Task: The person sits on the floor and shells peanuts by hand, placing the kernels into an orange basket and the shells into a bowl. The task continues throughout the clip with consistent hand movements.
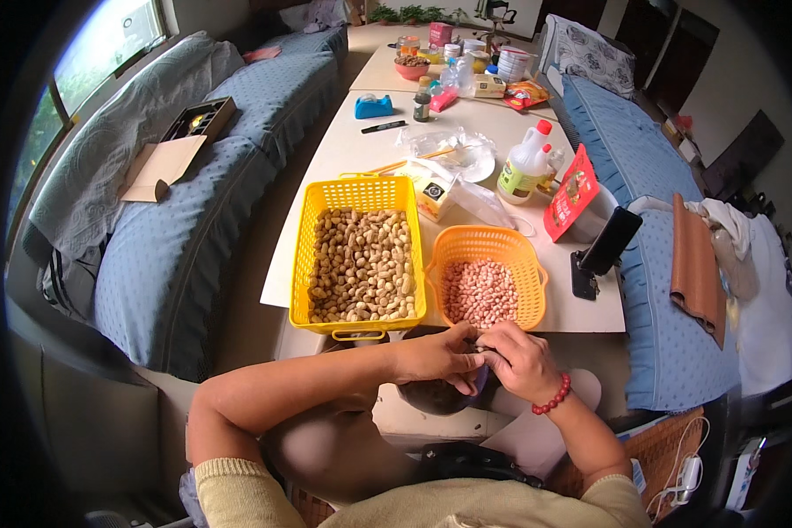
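Observation:
My left hand (435, 358) and my right hand (516, 362) meet just before the table's front edge. Their fingertips pinch a small peanut (480, 350) between them, mostly covered by the fingers. Below the hands is a dark bin with a purple rim (482, 381), partly hidden, whose contents I cannot make out. A yellow plastic basket (298, 264) at the front left of the table holds many unshelled peanuts (363, 267). To its right, an orange plastic basket (533, 280) contains shelled pink peanut kernels (480, 290), just beyond my fingers.
Behind the baskets are a tissue pack (433, 198), chopsticks (412, 160), a white plastic jug (523, 165) and a red pouch (571, 193). A phone on a stand (608, 244) occupies the right corner. Blue-covered sofas (191, 264) flank the table (333, 148).

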Demonstrator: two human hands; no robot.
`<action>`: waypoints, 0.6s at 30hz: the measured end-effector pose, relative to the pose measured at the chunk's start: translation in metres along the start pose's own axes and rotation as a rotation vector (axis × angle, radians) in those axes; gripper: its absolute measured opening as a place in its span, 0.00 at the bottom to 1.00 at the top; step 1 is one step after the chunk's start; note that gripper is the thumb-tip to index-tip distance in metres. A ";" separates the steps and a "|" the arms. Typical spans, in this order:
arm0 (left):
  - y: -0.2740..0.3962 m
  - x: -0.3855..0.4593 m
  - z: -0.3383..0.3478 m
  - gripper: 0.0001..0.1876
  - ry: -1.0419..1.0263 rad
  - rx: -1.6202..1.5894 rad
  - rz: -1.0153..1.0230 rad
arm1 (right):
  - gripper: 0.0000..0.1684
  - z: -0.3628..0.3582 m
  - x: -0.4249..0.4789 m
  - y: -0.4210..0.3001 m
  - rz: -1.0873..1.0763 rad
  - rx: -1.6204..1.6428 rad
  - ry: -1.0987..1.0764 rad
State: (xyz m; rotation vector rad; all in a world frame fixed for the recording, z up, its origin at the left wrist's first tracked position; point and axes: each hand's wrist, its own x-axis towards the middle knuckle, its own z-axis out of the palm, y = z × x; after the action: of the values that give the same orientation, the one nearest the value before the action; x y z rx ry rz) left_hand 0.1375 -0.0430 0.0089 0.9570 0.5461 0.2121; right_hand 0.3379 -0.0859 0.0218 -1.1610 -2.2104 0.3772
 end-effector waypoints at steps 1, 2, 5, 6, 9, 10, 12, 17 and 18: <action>-0.001 -0.001 -0.001 0.20 0.016 0.054 0.012 | 0.10 -0.001 0.002 -0.003 -0.004 -0.053 -0.010; -0.001 -0.003 -0.003 0.21 0.033 0.107 0.023 | 0.10 -0.002 0.005 -0.004 0.011 -0.048 0.011; 0.002 -0.007 -0.005 0.26 0.001 0.481 0.093 | 0.10 -0.007 0.022 -0.008 0.040 -0.039 0.105; 0.016 -0.010 -0.006 0.28 -0.052 0.693 0.125 | 0.10 -0.010 0.030 -0.004 0.035 -0.014 0.109; 0.046 -0.037 -0.014 0.24 0.006 0.939 0.308 | 0.10 -0.015 0.068 -0.010 -0.003 0.007 0.109; 0.051 -0.046 -0.022 0.22 0.075 0.939 0.422 | 0.09 -0.015 0.080 -0.013 0.032 0.016 0.084; 0.072 -0.073 -0.029 0.19 0.291 0.852 0.541 | 0.08 -0.011 0.102 -0.011 -0.069 -0.060 0.048; 0.071 -0.118 -0.071 0.21 1.081 0.165 1.045 | 0.10 0.028 0.156 -0.012 -0.396 -0.213 -0.178; 0.065 -0.125 -0.079 0.22 1.127 0.039 1.102 | 0.08 0.036 0.163 -0.013 -0.431 -0.258 -0.238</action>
State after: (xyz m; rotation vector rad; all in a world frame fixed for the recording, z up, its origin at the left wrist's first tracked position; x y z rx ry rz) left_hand -0.0056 -0.0003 0.0695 1.0393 0.9798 1.8044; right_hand 0.2364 0.0407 0.0625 -0.7566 -2.6995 0.0500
